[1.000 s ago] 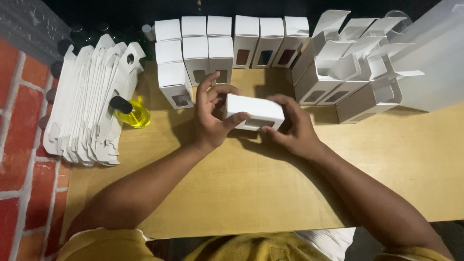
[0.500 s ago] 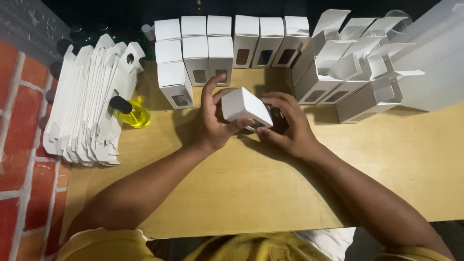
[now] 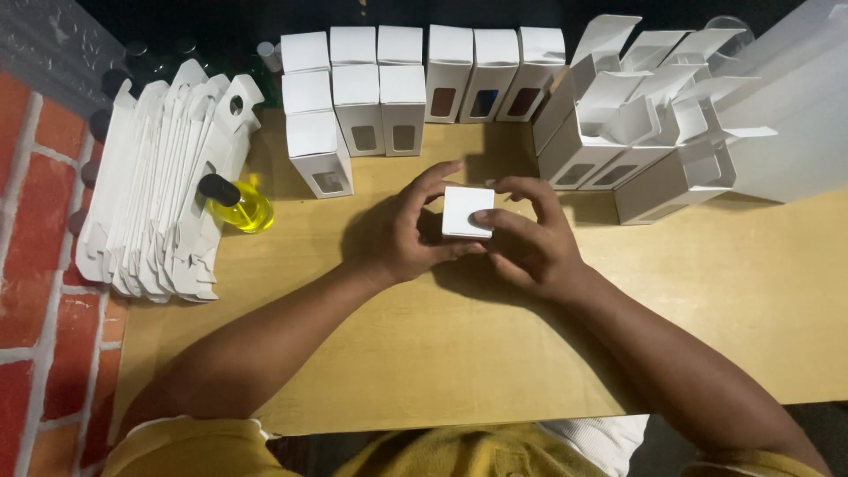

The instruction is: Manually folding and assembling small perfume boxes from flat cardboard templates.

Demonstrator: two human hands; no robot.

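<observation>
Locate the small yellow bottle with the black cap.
In the head view, the yellow bottle lies on the table's left side, against the stack of flat cartons, left of both hands.

A small packing workstation: a wooden table (image 3: 548,353) beside a brick wall (image 3: 35,265), with flat carton blanks (image 3: 150,203), closed white boxes (image 3: 402,88) and open ones (image 3: 636,132).

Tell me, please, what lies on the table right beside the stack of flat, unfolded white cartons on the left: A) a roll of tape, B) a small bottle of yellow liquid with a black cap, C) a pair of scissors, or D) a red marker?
B: a small bottle of yellow liquid with a black cap lies against the stack of flat cartons, left of both hands, which hold a small white box.
</observation>
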